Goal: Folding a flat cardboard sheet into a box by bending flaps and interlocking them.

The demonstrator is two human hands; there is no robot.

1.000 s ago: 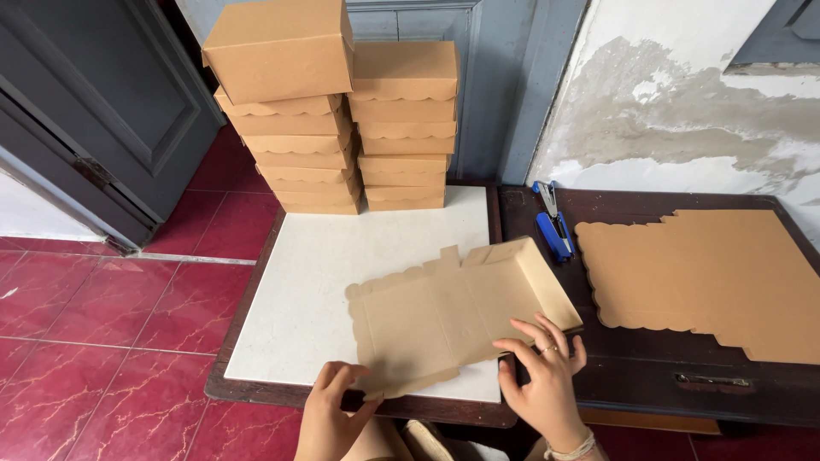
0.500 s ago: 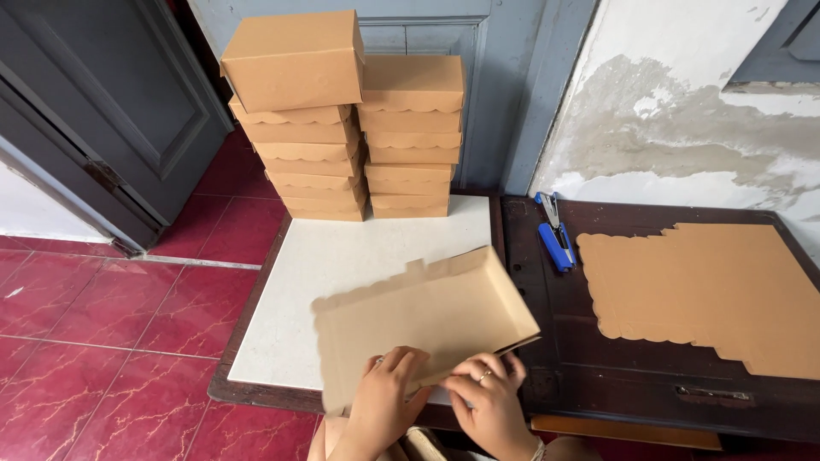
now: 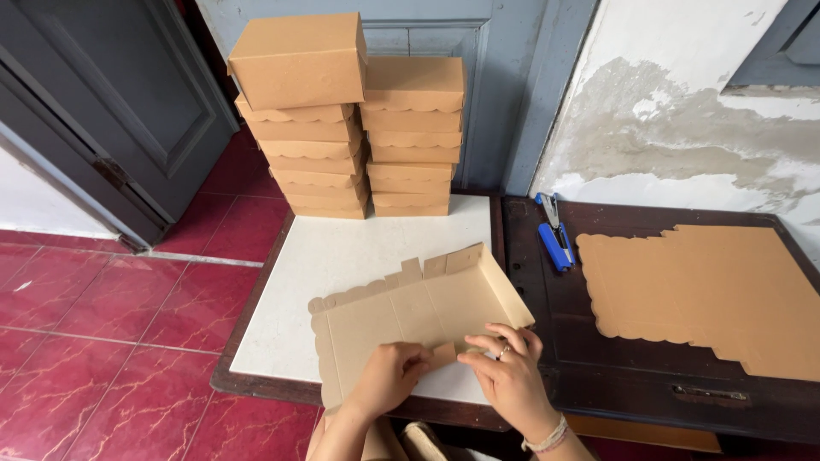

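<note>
A half-folded brown cardboard box blank (image 3: 401, 312) with a scalloped edge lies on the white board (image 3: 342, 256) near the table's front. Its right side wall stands up. My left hand (image 3: 389, 376) and my right hand (image 3: 508, 376) meet at the blank's near edge, both pinching a small tab (image 3: 442, 354) there. A ring is on my right hand and a bracelet on its wrist.
Two stacks of finished brown boxes (image 3: 350, 128) stand at the back of the white board. A blue stapler (image 3: 553, 235) lies on the dark wooden table (image 3: 632, 376). A pile of flat blanks (image 3: 709, 286) sits at the right. Red floor tiles and a grey door are at the left.
The blank was tilted up toward me half a second ago and now lies flatter on the board. Both hands have closed in on the tab at its near edge.
</note>
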